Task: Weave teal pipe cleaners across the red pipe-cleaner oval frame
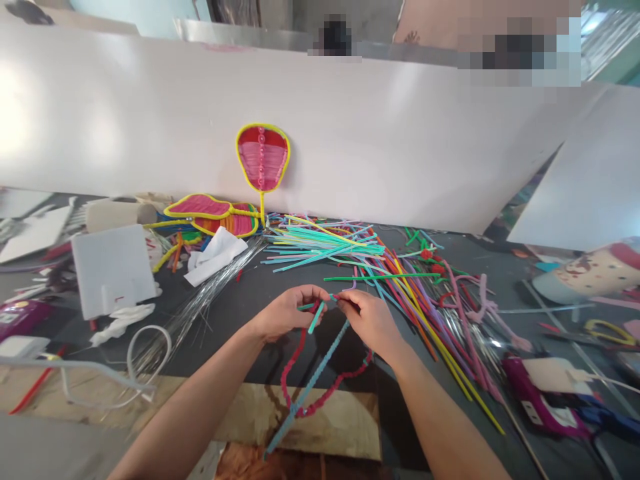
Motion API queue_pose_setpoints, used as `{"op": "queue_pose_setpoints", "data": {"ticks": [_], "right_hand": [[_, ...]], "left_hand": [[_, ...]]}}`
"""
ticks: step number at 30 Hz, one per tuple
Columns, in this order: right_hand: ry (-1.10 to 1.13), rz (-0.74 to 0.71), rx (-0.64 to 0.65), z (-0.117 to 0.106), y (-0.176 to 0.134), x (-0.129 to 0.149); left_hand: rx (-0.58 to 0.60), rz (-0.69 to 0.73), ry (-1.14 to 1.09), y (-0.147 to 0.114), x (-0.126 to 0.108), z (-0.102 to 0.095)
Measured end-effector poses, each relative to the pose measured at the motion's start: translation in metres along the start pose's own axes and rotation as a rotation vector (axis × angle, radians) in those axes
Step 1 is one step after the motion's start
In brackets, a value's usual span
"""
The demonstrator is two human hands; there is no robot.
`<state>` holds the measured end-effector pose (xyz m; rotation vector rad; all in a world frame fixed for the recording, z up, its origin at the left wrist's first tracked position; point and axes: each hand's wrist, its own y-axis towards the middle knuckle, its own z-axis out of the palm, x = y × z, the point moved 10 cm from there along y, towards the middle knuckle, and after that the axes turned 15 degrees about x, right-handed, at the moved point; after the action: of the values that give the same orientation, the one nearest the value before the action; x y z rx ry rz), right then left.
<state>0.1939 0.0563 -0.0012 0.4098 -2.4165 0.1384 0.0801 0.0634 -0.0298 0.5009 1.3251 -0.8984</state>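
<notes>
Frame point(320, 367), a red loop crossed by a blue stem, is held up at the near edge of the bench point(254, 285). Left hand point(287, 312) pinches its upper end, teal tips poking out by the fingers; right hand point(374, 325) pinches just beside, fingertips nearly meeting. Beyond, coloured sticks point(325, 243) lie heaped toward the far edge, where a pink paddle point(262, 158) stands upright before a white board point(380, 133). Silver wires point(197, 300) lie left of the hands.
</notes>
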Motion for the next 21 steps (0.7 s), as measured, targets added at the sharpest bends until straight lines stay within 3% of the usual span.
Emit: {"op": "queue_pose_setpoints", "data": {"ticks": [6, 10, 15, 21], "right_hand": [[0.002, -0.006, 0.008, -0.001, 0.0, 0.001], [-0.029, -0.025, -0.004, -0.001, -0.001, 0.001], [-0.053, -0.067, -0.023, -0.002, -0.002, 0.006], [-0.023, -0.107, -0.051, -0.006, -0.004, 0.011]], "left_hand": [[-0.192, 0.034, 0.226, -0.005, -0.009, -0.011], [-0.231, -0.011, 0.253, -0.007, -0.006, -0.019], [-0.214, -0.041, 0.132, -0.007, 0.002, -0.027], [-0.155, -0.066, -0.143, -0.003, 0.014, -0.021]]}}
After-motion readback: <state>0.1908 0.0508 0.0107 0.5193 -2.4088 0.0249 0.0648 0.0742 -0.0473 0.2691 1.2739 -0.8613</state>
